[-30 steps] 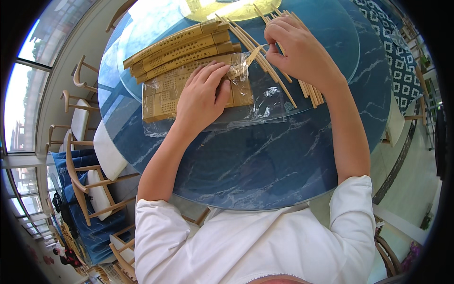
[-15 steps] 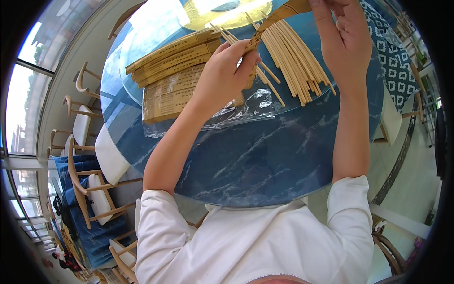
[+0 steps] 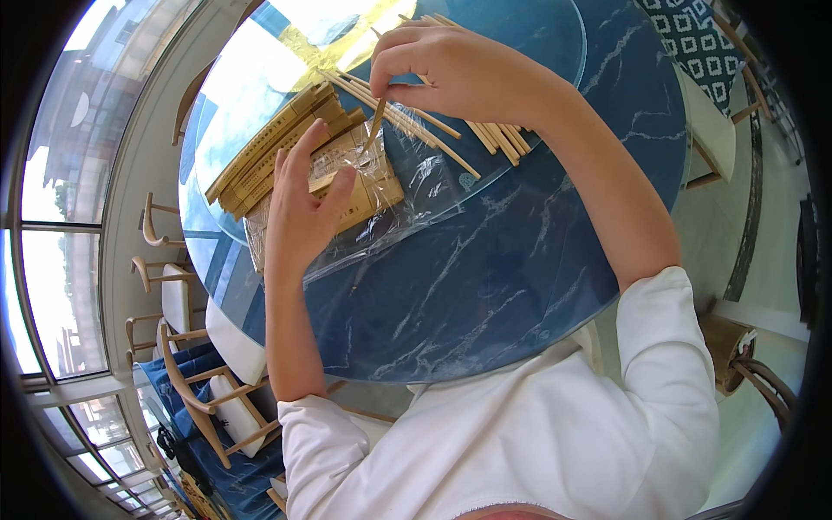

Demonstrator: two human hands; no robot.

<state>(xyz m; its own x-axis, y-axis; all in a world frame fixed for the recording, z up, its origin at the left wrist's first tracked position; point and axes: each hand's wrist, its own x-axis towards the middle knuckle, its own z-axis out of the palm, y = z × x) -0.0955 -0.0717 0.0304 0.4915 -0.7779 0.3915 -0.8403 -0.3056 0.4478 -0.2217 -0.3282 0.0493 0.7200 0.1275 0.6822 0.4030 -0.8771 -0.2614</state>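
Note:
My right hand (image 3: 442, 74) reaches across the blue marbled table (image 3: 485, 269) with thumb and fingers closed on a narrow brown paper sleeve (image 3: 376, 126), which hangs edge-on. My left hand (image 3: 303, 208) has thumb and fingers apart. It is over the printed brown paper sleeves, holding nothing that I can see. A stack of these paper sleeves (image 3: 260, 154) lies beyond it. Beside the stack is a packet of sleeves (image 3: 374, 201) in clear plastic wrap (image 3: 425, 195). Several loose wooden chopsticks (image 3: 438, 143) lie under and beside my right hand, which partly hides the larger bunch of chopsticks (image 3: 501, 143).
The sleeves and chopsticks lie around a round glass turntable (image 3: 568, 52), with a shiny yellow piece (image 3: 347, 48) at its far side. Wooden chairs with white seats (image 3: 236, 416) stand at the left by the windows. A patterned blue-and-white cloth (image 3: 702, 61) is at the far right.
My right hand has come left and down, bringing the paper sleeve over the packet. My left hand has let go of the sleeve and moved left, its fingers spread. The view has turned slightly.

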